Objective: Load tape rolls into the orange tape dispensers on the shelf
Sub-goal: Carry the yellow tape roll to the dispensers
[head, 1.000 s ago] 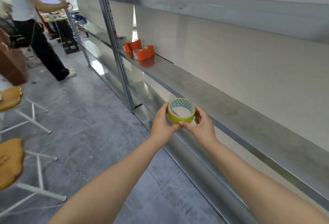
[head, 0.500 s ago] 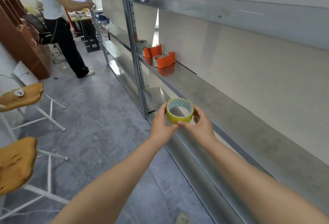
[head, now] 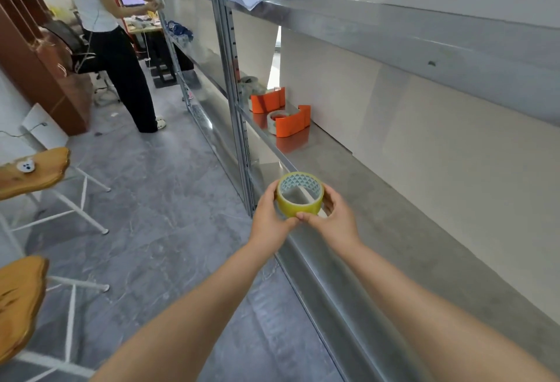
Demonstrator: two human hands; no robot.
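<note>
While both arms reach forward, the left hand and right hand clasp a yellow tape roll between them, fingers closed on its outer rim, holding it above the front edge of the metal shelf. Farther along that shelf stand two orange tape dispensers, the nearer one with a roll beside it. Another person stands on the grey floor.

Shelf is bare btwn the hands and the two orange dispensers, so plenty of room to slide along it. Upright post blocks the left side, w/ the upper shelf overhead.
</note>
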